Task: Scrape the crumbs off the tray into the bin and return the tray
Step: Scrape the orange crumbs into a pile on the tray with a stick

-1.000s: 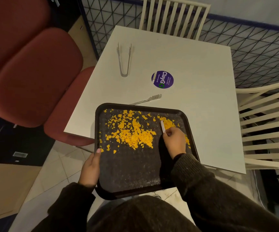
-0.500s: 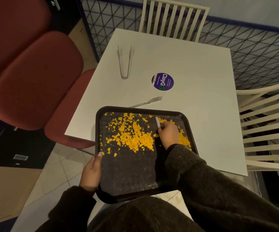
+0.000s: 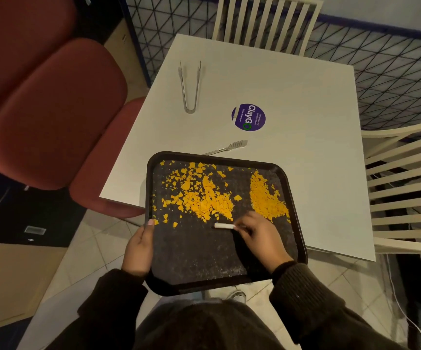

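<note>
Tray (image 3: 194, 258): dark, half on the white table (image 3: 305, 97), near end jutting over the floor.
Crumbs (image 3: 204, 198): orange, in two heaps on the far half; the smaller heap at right.
Left hand (image 3: 138, 248): clasps the tray's left rim, thumb on top.
Right hand (image 3: 260, 236): pinches a small white scraper (image 3: 223, 225), lying flat just behind the big heap.
Table also holds: tongs (image 3: 190, 87), purple sticker (image 3: 248, 117), a second utensil (image 3: 229, 147) beyond the tray.
</note>
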The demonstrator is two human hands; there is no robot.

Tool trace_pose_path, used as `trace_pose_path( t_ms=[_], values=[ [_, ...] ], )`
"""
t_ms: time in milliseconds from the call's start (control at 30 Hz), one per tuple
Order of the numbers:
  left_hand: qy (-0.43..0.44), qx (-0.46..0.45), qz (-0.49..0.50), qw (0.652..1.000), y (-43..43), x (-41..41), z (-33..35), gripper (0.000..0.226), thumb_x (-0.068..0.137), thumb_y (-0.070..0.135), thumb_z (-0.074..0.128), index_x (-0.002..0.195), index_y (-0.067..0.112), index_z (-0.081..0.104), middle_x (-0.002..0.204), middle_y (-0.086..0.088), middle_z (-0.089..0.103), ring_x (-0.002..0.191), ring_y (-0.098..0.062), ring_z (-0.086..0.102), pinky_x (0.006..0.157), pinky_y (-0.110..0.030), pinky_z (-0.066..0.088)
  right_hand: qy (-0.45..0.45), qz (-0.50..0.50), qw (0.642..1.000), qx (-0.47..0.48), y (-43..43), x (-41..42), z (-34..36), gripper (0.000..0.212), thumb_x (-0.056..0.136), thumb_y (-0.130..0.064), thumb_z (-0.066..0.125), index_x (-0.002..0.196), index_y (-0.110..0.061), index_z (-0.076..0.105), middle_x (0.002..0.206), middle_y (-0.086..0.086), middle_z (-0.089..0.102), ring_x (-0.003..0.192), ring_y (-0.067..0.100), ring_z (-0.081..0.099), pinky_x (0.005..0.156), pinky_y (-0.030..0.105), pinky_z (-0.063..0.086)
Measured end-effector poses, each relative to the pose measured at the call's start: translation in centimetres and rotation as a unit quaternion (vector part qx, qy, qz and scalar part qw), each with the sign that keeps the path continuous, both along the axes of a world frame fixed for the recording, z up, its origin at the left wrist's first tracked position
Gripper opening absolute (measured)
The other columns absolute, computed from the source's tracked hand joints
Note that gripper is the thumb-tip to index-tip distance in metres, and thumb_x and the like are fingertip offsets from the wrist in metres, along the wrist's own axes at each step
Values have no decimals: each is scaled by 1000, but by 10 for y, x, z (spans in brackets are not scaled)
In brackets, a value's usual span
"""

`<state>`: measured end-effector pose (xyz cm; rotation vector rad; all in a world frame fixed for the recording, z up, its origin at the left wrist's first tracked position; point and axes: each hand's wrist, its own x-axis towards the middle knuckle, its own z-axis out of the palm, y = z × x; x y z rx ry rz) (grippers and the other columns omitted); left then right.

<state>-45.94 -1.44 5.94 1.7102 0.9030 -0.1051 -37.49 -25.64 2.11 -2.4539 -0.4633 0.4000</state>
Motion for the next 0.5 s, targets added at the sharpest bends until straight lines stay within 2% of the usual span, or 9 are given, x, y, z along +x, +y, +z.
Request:
trace_pose_path(
  t_ms=[67, 133, 300, 500],
  values=[
    [0, 7, -3, 1000, 0, 0, 0, 46, 99, 34, 28, 115, 4, 59, 103, -8, 59, 100, -21, 53, 87, -26, 34, -15, 47, 999, -12, -4, -8, -6, 8, 82, -12, 65, 89, -15, 70, 88, 2, 62, 82, 19, 58, 68, 31, 48],
    [0, 11, -8, 1000, 0, -1, -1, 46, 99, 34, 28, 116, 6, 60, 103, -7, 59, 100, -20, 53, 88, -27, 34, -26, 60, 998, -22, -6, -12, -12, 8, 82, -12, 66, 88, -14, 70, 85, 3, 62, 80, 22, 59, 64, 30, 46],
    [-12, -7, 1, 1000, 0, -4, 2, 38, 99, 33, 30, 111, 11, 59, 102, -5, 60, 101, -21, 55, 89, -27, 36, -32, -2, 999, -13, 1, -2, -12, 9, 86, -13, 62, 90, -11, 70, 80, 8, 57, 73, 25, 54, 62, 37, 45],
    [-28, -17, 8, 999, -2, -6, 5, 31, 99, 31, 32, 104, 16, 59, 101, -4, 62, 100, -20, 56, 88, -26, 36, -13, -86, 996, -13, 15, 20, -4, 12, 89, -9, 55, 92, -6, 67, 87, 12, 58, 78, 28, 54, 70, 40, 46]
  ],
)
